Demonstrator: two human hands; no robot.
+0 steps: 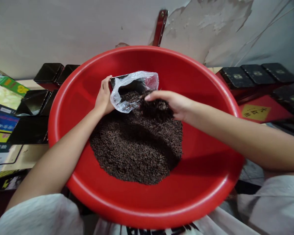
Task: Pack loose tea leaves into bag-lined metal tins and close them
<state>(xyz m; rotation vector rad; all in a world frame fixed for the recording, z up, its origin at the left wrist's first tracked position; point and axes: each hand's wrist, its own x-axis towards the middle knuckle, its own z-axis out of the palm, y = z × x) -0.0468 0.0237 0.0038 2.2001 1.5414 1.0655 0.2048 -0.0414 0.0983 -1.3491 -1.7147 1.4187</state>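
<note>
A big red plastic basin (205,182) holds a wide heap of dark, twisted tea leaves (137,153). Inside it, my left hand (105,96) is wrapped around the side of a dark tin lined with a clear plastic bag (127,106). The tin lies tilted, its mouth facing me, and some leaves show within the bag. Just right of that mouth, my right hand (172,102) is closed around a clump of loose tea leaves (156,109). Its thumb is on top; the other fingers are mostly hidden by the leaves.
Open dark tins (33,102) stand left of the basin. Several lidded dark tins (237,78) stand at the right, near a red box with a yellow label (256,112). A green box (12,85) lies far left. Behind is a wall with peeling paint (210,26).
</note>
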